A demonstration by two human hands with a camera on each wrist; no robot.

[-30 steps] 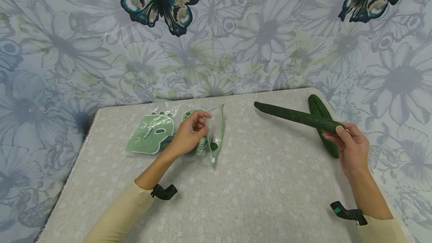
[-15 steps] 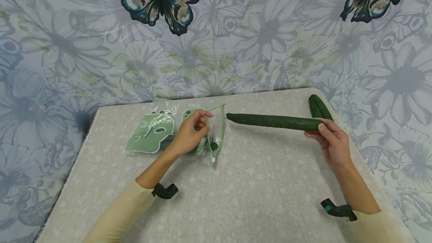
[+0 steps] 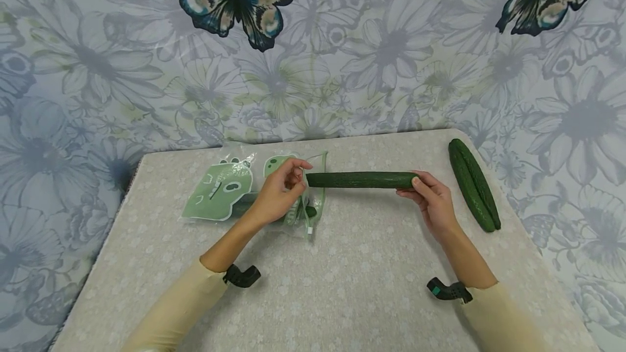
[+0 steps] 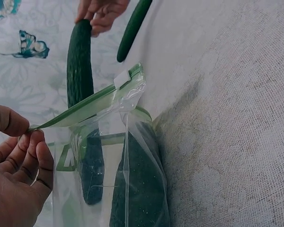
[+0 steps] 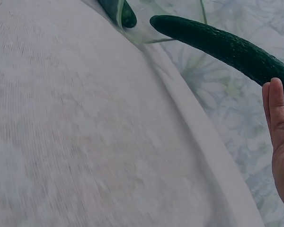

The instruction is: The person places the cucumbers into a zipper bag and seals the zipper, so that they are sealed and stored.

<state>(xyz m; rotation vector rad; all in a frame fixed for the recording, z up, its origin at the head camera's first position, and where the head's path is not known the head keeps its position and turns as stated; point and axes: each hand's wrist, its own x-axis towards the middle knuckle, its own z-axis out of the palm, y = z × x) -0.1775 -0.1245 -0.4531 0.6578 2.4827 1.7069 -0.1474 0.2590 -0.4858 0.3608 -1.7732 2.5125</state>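
Note:
My right hand (image 3: 435, 205) grips a long dark green cucumber (image 3: 364, 180) by one end and holds it level over the table. Its far end reaches the mouth of a clear zip bag (image 3: 207, 197) with a green cartoon print. In the left wrist view that end shows through the plastic, inside the opening. My left hand (image 3: 276, 197) pinches the bag's green zip edge (image 4: 80, 111) between thumb and fingers, keeping the mouth apart. Another cucumber (image 4: 139, 189) lies within the bag.
Two more cucumbers (image 3: 471, 183) lie side by side near the right edge of the cloth-covered table (image 3: 362, 276). A white slider (image 4: 122, 79) sits at one end of the zip. Behind the table hangs a butterfly-and-flower backdrop (image 3: 367, 69).
My right hand has carried the cucumber leftward from above the other cucumbers, levelling it, until its tip entered the bag's mouth. My left hand has stayed nearly still at the bag.

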